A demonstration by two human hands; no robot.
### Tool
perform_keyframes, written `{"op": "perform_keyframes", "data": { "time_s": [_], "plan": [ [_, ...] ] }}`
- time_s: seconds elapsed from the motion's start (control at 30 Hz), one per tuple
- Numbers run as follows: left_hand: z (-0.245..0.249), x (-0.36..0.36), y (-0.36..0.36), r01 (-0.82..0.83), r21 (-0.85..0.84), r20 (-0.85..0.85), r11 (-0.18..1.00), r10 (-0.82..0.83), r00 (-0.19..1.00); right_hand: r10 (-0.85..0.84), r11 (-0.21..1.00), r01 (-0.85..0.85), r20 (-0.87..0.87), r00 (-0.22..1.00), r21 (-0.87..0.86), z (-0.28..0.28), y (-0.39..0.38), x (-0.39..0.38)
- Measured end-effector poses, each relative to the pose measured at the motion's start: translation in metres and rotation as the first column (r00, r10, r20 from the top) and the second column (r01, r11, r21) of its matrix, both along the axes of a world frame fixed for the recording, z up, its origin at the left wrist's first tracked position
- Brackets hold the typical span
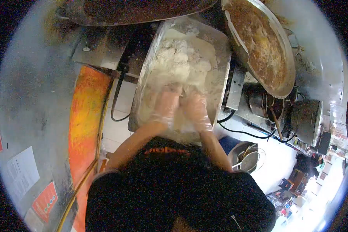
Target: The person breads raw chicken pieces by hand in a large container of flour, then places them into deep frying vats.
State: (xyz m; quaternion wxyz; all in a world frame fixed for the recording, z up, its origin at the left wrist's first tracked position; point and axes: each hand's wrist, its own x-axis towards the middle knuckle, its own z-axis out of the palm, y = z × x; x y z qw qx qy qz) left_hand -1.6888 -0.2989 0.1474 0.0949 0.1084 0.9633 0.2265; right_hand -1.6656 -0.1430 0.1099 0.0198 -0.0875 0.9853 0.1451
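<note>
A deep metal tray [138, 104] of pale flour [205, 48] lies in front of my body. Flour-coated lumps [180, 58] are heaped in its far half; what is under the coating I cannot make out. My left hand [168, 101] and my right hand [195, 106], both in clear plastic gloves, are side by side in the flour just on the near side of the heap. Their fingers are smeared by motion and partly sunk in the flour, so whether they hold anything is hidden.
A large wok-like pan [259, 42] of brown, bubbling liquid stands to the right, beyond the tray. Another dark pan [143, 11] is at the far edge. Black cables [120, 96] hang on both sides. A bin-like container with a strainer [251, 161] sits low on the right.
</note>
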Motion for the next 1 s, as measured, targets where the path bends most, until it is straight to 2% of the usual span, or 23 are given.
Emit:
{"op": "perform_keyframes", "data": {
  "time_s": [0.03,0.1,0.17,0.23,0.3,0.33,0.37,0.47,0.5,0.53,0.57,0.6,0.63,0.67,0.7,0.77,0.8,0.83,0.87,0.9,0.93,0.97,1.0],
  "plan": [
    [-0.002,0.002,-0.005,-0.137,0.143,-0.074,0.980,0.148,0.986,-0.083,0.971,0.083,0.010,0.997,-0.225,0.025,-0.005,0.001],
    [0.000,-0.005,-0.014,-0.083,0.291,-0.197,0.953,0.144,0.970,-0.158,0.884,0.130,-0.025,0.987,-0.449,0.042,-0.015,-0.029],
    [-0.002,0.009,-0.014,-0.017,0.416,-0.238,0.909,0.127,0.963,-0.067,0.858,0.198,0.279,0.958,-0.474,0.040,-0.025,-0.025],
    [0.000,0.004,-0.002,-0.062,0.515,0.014,0.855,0.064,0.998,-0.034,0.845,0.253,0.424,0.905,-0.471,0.044,-0.021,-0.008],
    [0.000,-0.007,0.000,-0.055,0.628,0.027,0.776,0.049,0.998,0.063,0.348,0.087,0.116,0.991,-0.933,0.048,-0.013,-0.014],
    [0.003,0.005,-0.006,-0.073,0.676,0.081,0.733,0.024,0.996,0.037,0.350,0.102,0.123,0.992,-0.931,0.048,-0.011,-0.008],
    [0.006,0.017,-0.011,-0.097,0.720,0.134,0.688,-0.001,0.991,0.033,0.557,0.156,0.210,0.977,-0.815,0.048,-0.010,-0.004],
    [0.017,-0.002,-0.036,-0.119,0.786,0.098,0.606,0.067,0.993,-0.008,0.673,0.177,0.233,0.972,-0.718,0.033,0.017,-0.005],
    [0.010,-0.007,-0.042,-0.199,0.658,0.110,0.726,0.169,0.979,0.015,0.902,0.156,0.392,0.920,-0.401,0.038,0.011,-0.004],
    [0.002,-0.012,-0.040,-0.290,0.510,0.099,0.810,0.279,0.955,-0.021,0.998,0.048,0.540,0.842,-0.036,0.042,0.009,-0.003],
    [-0.003,-0.014,-0.035,-0.279,0.510,0.099,0.814,0.266,0.959,0.219,0.925,-0.197,0.030,0.975,-0.325,0.023,0.017,0.009],
    [-0.009,-0.020,-0.030,-0.263,0.228,0.221,0.938,0.213,0.952,0.204,0.927,-0.184,0.028,0.979,-0.328,0.013,0.030,0.023],
    [-0.017,-0.030,-0.023,-0.202,-0.057,0.328,0.978,0.209,0.921,0.063,0.850,-0.038,0.028,0.998,-0.526,0.049,0.032,0.014],
    [-0.048,-0.033,-0.021,-0.209,-0.046,0.311,0.977,0.213,0.926,-0.010,0.720,0.041,0.049,0.999,-0.692,0.095,0.036,0.006],
    [-0.095,-0.024,-0.023,-0.065,-0.039,-0.098,0.997,0.061,0.993,-0.074,0.549,0.098,0.068,0.995,-0.830,0.141,0.039,-0.003],
    [-0.111,-0.019,-0.020,0.072,-0.091,-0.491,0.993,-0.108,0.864,-0.208,0.259,0.242,0.191,0.959,-0.935,0.235,0.041,-0.018],
    [-0.094,-0.019,-0.010,0.020,-0.104,-0.228,0.994,-0.044,0.973,-0.315,0.250,0.132,0.049,0.948,-0.959,0.258,0.039,-0.027],
    [-0.080,-0.020,-0.003,-0.029,-0.131,0.051,0.991,0.036,0.998,-0.231,0.271,-0.072,-0.137,0.963,-0.960,0.264,0.058,-0.043],
    [-0.070,-0.023,-0.001,-0.036,-0.130,0.039,0.991,0.042,0.998,-0.329,0.342,0.122,0.003,0.944,-0.932,0.305,0.052,-0.051],
    [-0.060,-0.028,0.000,-0.007,-0.114,0.171,0.993,0.027,0.985,-0.393,0.440,0.156,-0.034,0.919,-0.884,0.314,0.058,-0.068],
    [-0.053,-0.034,0.003,0.021,-0.093,0.295,0.995,0.007,0.955,-0.299,0.483,0.040,-0.122,0.946,-0.875,0.312,0.072,-0.091],
    [-0.050,-0.037,0.008,0.017,-0.092,0.276,0.996,0.009,0.961,-0.201,0.516,-0.077,-0.208,0.957,-0.853,0.305,0.089,-0.117],
    [-0.051,-0.035,0.013,0.025,-0.143,0.365,0.989,0.029,0.930,-0.202,0.470,0.057,-0.044,0.978,-0.881,0.301,0.099,-0.143]
  ]
}}
